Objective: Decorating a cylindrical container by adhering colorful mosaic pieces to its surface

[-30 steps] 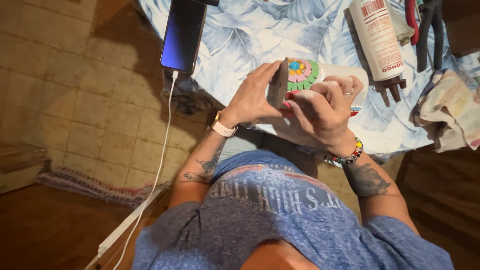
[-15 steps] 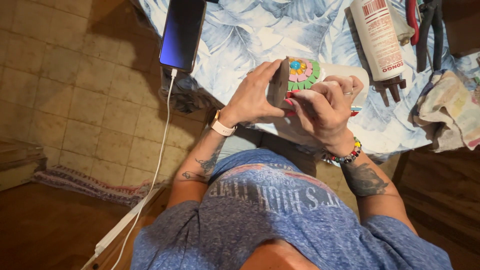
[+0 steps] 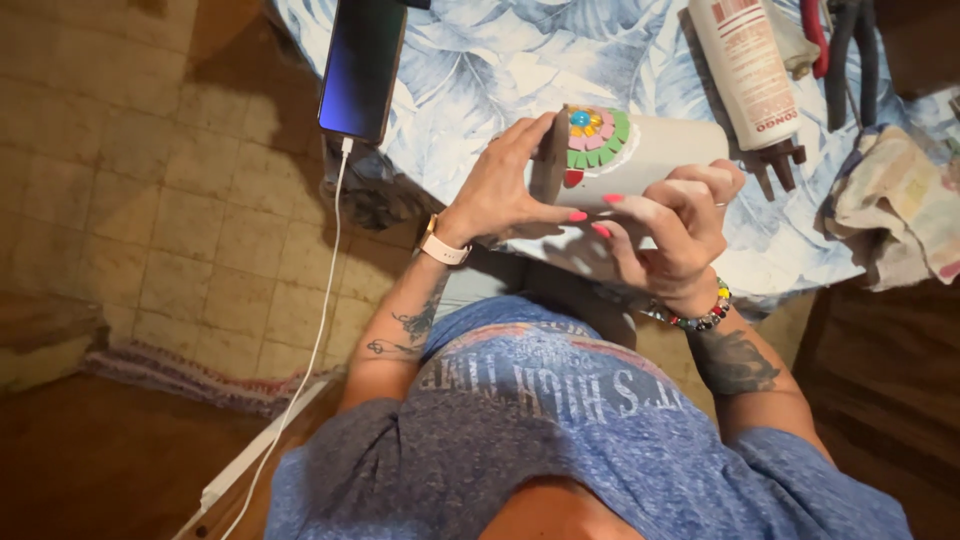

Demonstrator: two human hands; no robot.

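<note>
A pale cylinder (image 3: pixel 640 160) decorated with a coloured mosaic flower (image 3: pixel 595 138) is held above the near edge of a table (image 3: pixel 480 90) covered in a leaf-print cloth. The left hand (image 3: pixel 505 190) is closed around its flower end, the right hand (image 3: pixel 675 225) is wrapped under its body. A charging phone (image 3: pixel 362 65) lies at the table's left edge; a white bottle (image 3: pixel 745 65) and a rag (image 3: pixel 890 205) lie to the cylinder's right.
</note>
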